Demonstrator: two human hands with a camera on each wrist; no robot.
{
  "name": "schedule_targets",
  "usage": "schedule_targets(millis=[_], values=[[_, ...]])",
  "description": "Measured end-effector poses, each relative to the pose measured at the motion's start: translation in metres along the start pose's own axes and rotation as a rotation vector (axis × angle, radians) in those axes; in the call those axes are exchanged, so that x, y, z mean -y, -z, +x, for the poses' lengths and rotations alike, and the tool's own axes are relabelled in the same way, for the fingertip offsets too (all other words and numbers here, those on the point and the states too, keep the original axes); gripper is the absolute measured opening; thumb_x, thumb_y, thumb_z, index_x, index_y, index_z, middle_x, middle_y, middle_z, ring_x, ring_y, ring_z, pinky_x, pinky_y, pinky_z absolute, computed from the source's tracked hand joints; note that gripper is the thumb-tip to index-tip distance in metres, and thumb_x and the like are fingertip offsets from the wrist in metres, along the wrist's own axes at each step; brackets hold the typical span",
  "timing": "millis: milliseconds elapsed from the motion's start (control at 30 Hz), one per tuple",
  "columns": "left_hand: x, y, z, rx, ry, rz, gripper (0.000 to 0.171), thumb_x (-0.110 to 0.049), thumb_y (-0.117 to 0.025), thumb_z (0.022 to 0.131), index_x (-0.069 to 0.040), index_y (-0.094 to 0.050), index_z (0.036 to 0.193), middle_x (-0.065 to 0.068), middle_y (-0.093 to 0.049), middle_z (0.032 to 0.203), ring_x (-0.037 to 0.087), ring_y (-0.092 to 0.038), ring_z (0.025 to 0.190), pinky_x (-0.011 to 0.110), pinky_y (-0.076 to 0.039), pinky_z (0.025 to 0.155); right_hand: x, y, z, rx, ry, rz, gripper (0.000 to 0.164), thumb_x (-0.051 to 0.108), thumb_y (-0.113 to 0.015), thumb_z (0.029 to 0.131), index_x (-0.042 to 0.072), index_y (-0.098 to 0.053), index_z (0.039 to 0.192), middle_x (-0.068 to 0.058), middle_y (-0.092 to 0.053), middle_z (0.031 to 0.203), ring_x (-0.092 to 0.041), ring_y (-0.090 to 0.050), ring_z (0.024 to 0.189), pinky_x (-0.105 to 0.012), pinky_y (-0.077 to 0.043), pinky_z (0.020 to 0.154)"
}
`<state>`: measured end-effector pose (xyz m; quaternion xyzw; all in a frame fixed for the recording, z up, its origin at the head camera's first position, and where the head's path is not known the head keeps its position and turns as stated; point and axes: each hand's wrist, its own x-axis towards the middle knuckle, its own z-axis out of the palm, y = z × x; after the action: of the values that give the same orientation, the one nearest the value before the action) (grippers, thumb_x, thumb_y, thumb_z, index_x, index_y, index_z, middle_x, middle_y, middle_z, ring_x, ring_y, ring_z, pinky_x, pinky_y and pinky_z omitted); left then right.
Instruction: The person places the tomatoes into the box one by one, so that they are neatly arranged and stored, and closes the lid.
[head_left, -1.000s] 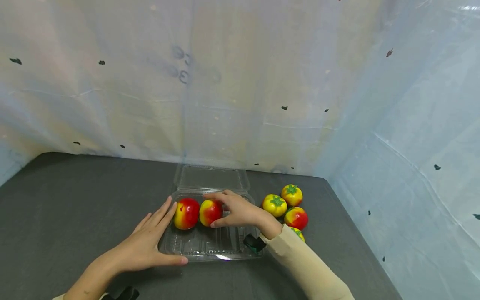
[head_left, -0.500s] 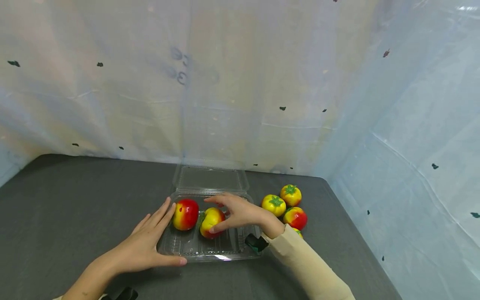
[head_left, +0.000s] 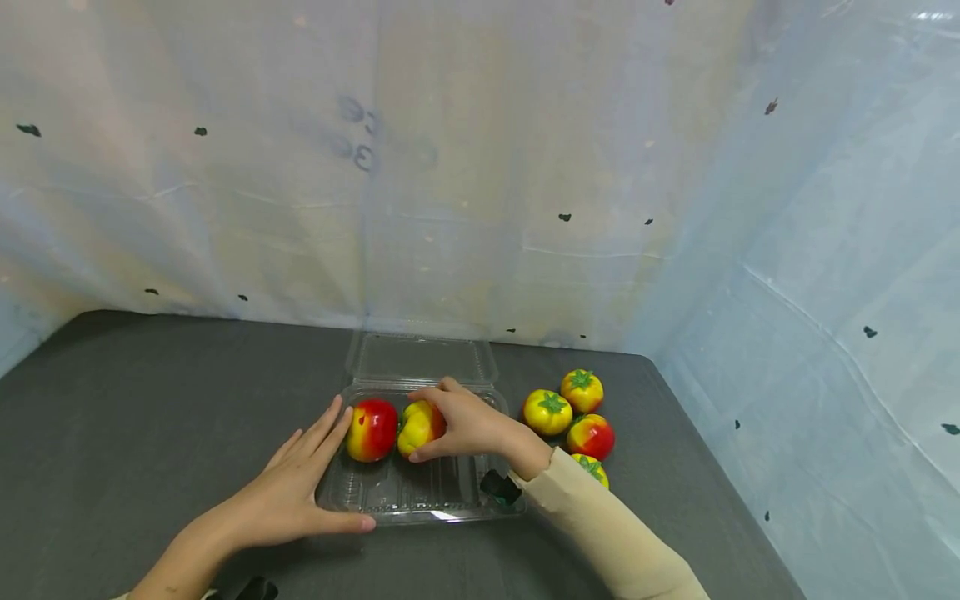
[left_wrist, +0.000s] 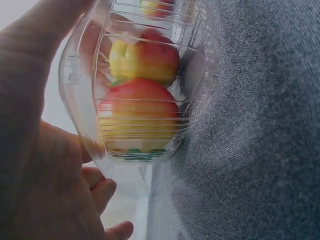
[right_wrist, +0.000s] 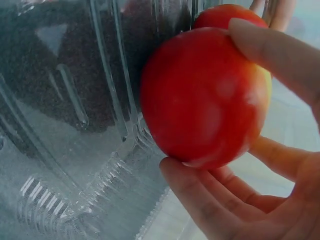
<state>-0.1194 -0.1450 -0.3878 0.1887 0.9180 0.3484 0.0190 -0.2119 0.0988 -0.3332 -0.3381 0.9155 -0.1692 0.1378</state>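
Note:
A clear plastic clamshell container (head_left: 408, 500) lies with its lid (head_left: 423, 358) folded back. In its left part sits a glossy red-and-yellow fruit (head_left: 372, 429). Just right of that one, my right hand (head_left: 471, 427) holds a second red-and-yellow fruit (head_left: 420, 428) between thumb and fingers, low over the container's base. The right wrist view shows this held fruit (right_wrist: 205, 97) with its red side to the camera. My left hand (head_left: 288, 492) lies spread along the container's left rim, fingers straight and thumb by the front edge. Through the clear wall (left_wrist: 75, 75), the left wrist view shows both fruits.
Right of the container, several similar fruits stand grouped on the dark grey table (head_left: 187, 400): a yellow fruit with a green leafy cap (head_left: 547, 412), another behind it (head_left: 582, 391), and a redder one (head_left: 592, 437). Pale plastic sheeting (head_left: 465, 208) borders the table behind and right.
The held fruit has been turned in my right hand, its yellow lobed side coming into view. It dipped toward the front, then moved back beside the first fruit. My left hand stays put.

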Motion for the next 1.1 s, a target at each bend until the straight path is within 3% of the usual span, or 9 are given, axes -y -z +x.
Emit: schedule_targets(millis=[233,567,800,1100], values=[[-0.001,0.0,0.0,0.003,0.002,-0.009,0.125,-0.067,-0.075,0.064,-0.01,-0.012,0.155,0.013,0.001,0.162,0.048,-0.014,0.142,0.07,-0.007,0.108,0.0,0.003,-0.003,-0.006,0.004,0.015,0.076,0.04,-0.081,0.075,0.019,-0.048,0.14,-0.004,-0.049,0.119,-0.011,-0.05,0.093,-0.021,-0.048,0.082],[0.001,0.002,0.0,0.016,0.005,-0.017,0.124,-0.067,-0.075,0.065,-0.011,-0.01,0.155,0.013,0.002,0.162,0.049,-0.013,0.142,0.071,-0.006,0.108,-0.006,0.014,-0.017,-0.027,0.043,0.048,0.073,0.041,-0.078,0.078,0.02,-0.048,0.141,-0.006,-0.05,0.133,-0.024,-0.055,0.106,-0.028,-0.049,0.086],[0.002,0.002,0.0,0.017,0.003,-0.017,0.124,-0.065,-0.076,0.065,-0.011,-0.01,0.155,0.012,0.003,0.162,0.05,-0.012,0.142,0.071,-0.006,0.108,-0.019,0.021,-0.03,-0.079,0.081,0.167,0.072,0.036,-0.079,0.078,0.013,-0.048,0.14,-0.011,-0.049,0.134,-0.029,-0.051,0.118,-0.042,-0.05,0.096],[0.003,0.002,0.001,0.013,-0.004,-0.019,0.124,-0.065,-0.076,0.065,-0.013,-0.009,0.156,0.011,0.004,0.162,0.05,-0.013,0.141,0.071,-0.007,0.107,-0.034,0.026,-0.047,-0.154,0.038,0.265,0.07,0.032,-0.079,0.079,0.013,-0.049,0.14,-0.012,-0.047,0.135,-0.029,-0.048,0.122,-0.043,-0.05,0.097]])
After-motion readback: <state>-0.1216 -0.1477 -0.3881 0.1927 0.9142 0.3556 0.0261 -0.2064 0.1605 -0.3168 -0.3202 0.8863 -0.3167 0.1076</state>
